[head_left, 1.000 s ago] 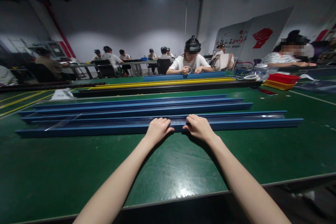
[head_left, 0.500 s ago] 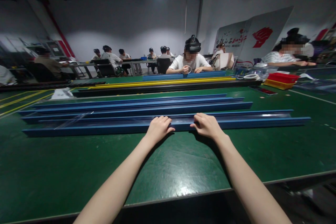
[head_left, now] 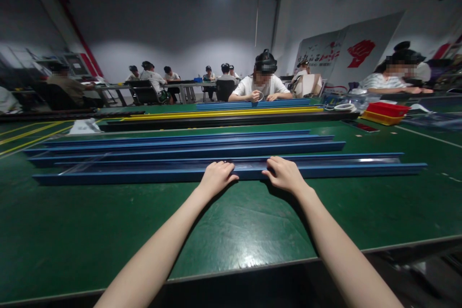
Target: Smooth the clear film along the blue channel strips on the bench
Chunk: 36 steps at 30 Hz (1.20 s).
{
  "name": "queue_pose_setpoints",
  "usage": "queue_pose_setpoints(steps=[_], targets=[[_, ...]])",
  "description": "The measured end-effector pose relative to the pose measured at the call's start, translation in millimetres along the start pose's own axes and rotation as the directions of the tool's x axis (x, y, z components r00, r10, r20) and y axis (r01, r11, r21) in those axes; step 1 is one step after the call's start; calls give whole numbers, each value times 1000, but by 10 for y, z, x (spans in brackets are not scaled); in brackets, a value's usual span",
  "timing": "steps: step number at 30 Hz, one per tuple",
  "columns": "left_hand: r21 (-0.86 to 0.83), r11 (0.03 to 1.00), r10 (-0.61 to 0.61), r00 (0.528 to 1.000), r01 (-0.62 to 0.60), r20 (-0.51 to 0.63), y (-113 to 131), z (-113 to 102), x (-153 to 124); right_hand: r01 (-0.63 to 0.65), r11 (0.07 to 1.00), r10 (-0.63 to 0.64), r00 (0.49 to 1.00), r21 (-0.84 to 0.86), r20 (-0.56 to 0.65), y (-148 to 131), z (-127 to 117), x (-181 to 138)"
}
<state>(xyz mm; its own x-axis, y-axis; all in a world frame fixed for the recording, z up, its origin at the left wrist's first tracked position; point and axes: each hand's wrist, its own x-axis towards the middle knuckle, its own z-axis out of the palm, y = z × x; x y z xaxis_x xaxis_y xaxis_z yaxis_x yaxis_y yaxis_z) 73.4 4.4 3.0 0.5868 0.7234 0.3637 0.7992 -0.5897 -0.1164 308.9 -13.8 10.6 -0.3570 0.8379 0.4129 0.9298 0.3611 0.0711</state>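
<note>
A long blue channel strip (head_left: 335,171) lies crosswise in front of me on the green table (head_left: 231,231). My left hand (head_left: 217,176) is closed over its near wall, left of the middle, with the fingers reaching inside and the thumb along the front. Some way to the right, my right hand (head_left: 284,173) grips the same wall, its fingers curled over the top edge. The fingertips of both hands are partly hidden. Clear film (head_left: 81,166) shows in the channel's left part. Just beyond lie more blue channel strips (head_left: 187,149), side by side.
Yellow strips (head_left: 224,115) and black strips (head_left: 231,121) lie farther back. White paper (head_left: 84,126) is at left; a phone (head_left: 361,126), a red tray (head_left: 388,109) and a white cable coil (head_left: 344,107) are at right. A co-worker (head_left: 262,82) sits opposite.
The clear film at the channel's left end has shifted left and lower. Both hands keep nearly the same place on the strip; the view has moved slightly.
</note>
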Motion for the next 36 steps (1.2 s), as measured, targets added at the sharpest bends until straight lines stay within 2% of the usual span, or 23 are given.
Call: queue_pose_setpoints(steps=[10, 23, 36], targets=[[41, 998, -60, 993, 56, 101, 31, -76, 20, -5, 1000, 5, 1000, 13, 8, 5, 11, 8], [11, 998, -69, 990, 68, 121, 18, -78, 33, -11, 999, 11, 1000, 30, 12, -7, -26, 11], [11, 989, -146, 976, 146, 162, 56, -115, 42, -12, 1000, 12, 1000, 29, 12, -10, -29, 8]])
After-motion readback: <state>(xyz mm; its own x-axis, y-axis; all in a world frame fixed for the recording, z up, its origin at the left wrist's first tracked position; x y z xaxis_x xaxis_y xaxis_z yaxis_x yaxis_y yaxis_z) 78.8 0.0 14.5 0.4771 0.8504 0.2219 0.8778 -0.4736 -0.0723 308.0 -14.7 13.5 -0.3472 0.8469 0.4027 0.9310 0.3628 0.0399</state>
